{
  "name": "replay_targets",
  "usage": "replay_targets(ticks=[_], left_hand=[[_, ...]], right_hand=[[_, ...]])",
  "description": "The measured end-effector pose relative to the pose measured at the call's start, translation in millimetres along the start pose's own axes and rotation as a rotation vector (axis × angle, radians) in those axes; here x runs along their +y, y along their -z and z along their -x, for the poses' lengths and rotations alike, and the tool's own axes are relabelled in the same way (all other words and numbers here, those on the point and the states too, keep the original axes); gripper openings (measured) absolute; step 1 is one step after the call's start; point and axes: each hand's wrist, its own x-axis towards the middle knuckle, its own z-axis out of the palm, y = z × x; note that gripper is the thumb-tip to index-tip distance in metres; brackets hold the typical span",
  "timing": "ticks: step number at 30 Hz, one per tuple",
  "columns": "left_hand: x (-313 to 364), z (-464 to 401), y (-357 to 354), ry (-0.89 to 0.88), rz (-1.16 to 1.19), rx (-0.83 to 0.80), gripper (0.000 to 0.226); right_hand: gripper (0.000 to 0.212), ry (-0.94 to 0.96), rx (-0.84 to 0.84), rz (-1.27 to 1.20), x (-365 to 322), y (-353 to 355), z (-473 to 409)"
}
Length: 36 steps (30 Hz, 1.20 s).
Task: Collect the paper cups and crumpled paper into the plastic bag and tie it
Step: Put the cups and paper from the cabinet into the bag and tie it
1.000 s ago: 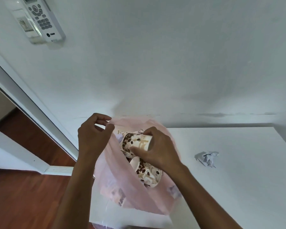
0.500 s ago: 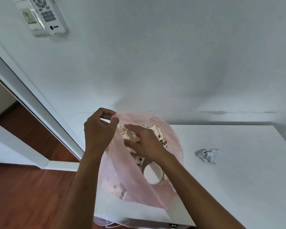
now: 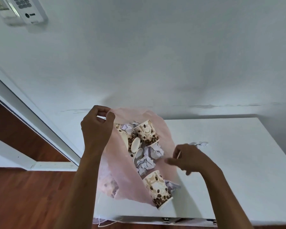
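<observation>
A thin pink plastic bag stands open at the left end of the white table. Inside lie several coffee-bean-print paper cups and crumpled paper balls; one cup lies at the bag's near edge. My left hand pinches the bag's rim at its far left and holds it up. My right hand hovers just right of the bag's opening, fingers loosely spread, holding nothing. One crumpled paper lies on the table behind my right hand, partly hidden.
A white wall rises behind the table, with a remote control holder mounted at the top left. A door frame and wooden floor lie to the left. The table's near edge shows metal fittings.
My right hand let go of the cup inside the bag and has drawn back out to the right. The left hand keeps holding the rim up.
</observation>
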Motion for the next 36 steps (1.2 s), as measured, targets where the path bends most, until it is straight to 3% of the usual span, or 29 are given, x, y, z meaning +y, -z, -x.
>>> replay_targets(ticks=[4, 7, 12, 17, 22, 24, 26, 29, 31, 34, 36], left_hand=[[0.2, 0.3, -4.7, 0.002, 0.007, -0.003, 0.006], [-0.1, -0.3, -5.7, 0.005, 0.014, -0.009, 0.005], [-0.8, -1.7, -3.5, 0.038, 0.006, -0.01, 0.01], [-1.4, -2.2, 0.7, 0.046, -0.012, 0.004, 0.008], [-0.4, -1.6, 0.5, 0.049, 0.004, 0.004, 0.011], [0.1, -1.7, 0.6, 0.052, 0.006, 0.005, 0.008], [1.6, -1.7, 0.7, 0.046, 0.003, 0.002, 0.008], [3.1, -2.3, 2.6, 0.037, 0.002, 0.004, 0.014], [3.1, -3.2, 4.2, 0.041, 0.0, 0.007, 0.018], [2.2, -3.5, 6.2, 0.044, -0.005, 0.012, 0.02], [2.5, -2.9, 6.3, 0.045, -0.006, 0.01, 0.021]], right_hand=[[0.065, -0.142, -0.264, 0.064, 26.9, -16.1, 9.4], [0.055, -0.171, -0.299, -0.009, 37.3, -34.7, 9.5], [0.014, -0.13, -0.193, -0.038, 39.1, -42.3, 3.0], [0.015, -0.025, -0.008, -0.109, 15.0, -19.2, 6.5], [0.014, 0.195, 0.298, -0.192, -30.4, -22.8, -12.4], [0.018, 0.273, 0.246, -0.26, -43.8, -28.4, -17.0], [0.036, 0.296, 0.168, -0.28, -47.0, -32.0, -15.6], [0.048, 0.207, 0.059, -0.29, -38.3, -32.1, -3.8], [0.053, 0.145, -0.068, -0.129, -27.8, -32.6, 2.7], [0.078, 0.126, -0.278, 0.171, -17.2, -48.3, 7.4], [0.091, 0.114, -0.305, 0.227, -14.9, -62.0, 8.0]])
